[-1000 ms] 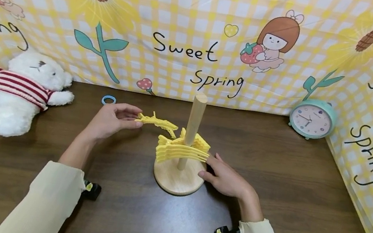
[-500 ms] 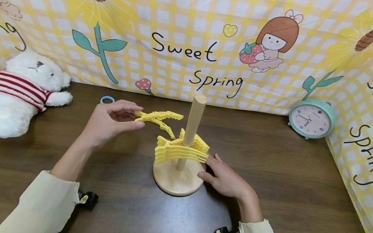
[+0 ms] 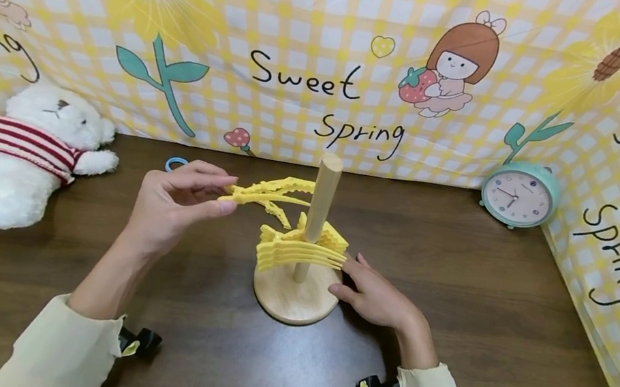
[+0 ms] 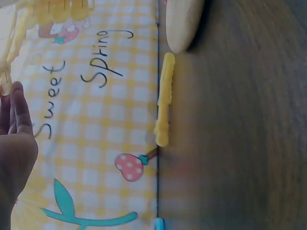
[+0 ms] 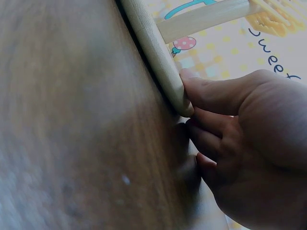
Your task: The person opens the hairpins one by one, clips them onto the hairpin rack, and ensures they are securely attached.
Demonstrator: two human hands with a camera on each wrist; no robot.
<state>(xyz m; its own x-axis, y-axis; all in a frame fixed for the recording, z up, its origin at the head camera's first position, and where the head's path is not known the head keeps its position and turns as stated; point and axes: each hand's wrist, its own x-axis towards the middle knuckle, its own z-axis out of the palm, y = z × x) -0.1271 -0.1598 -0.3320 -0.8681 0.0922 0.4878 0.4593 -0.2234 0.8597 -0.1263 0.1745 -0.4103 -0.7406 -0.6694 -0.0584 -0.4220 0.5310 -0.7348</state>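
Observation:
My left hand [image 3: 164,206] pinches a yellow plastic piece [image 3: 250,195] with jagged edges between thumb and fingertips. The piece is held up left of the wooden post [image 3: 323,199]; two thin arms of it reach behind the post. Several similar yellow pieces [image 3: 299,253] hang stacked around the post, above its round wooden base [image 3: 296,305]. My right hand [image 3: 379,294] grips the base's right rim; in the right wrist view the thumb and fingers pinch the base [image 5: 153,52]. Another yellow piece [image 4: 165,100] lies on the table in the left wrist view, partly hidden from the head view.
A white teddy bear [image 3: 20,142] in a striped sweater lies at the left. A blue ring [image 3: 175,164] is behind my left hand. A mint-green alarm clock [image 3: 520,196] stands at the back right. Checked cloth [image 3: 318,8] surrounds the brown table [image 3: 228,373].
My left hand has moved slightly up and left while tilting the yellow piece, so its separate arms show and reach behind the post. My right hand has stayed on the base.

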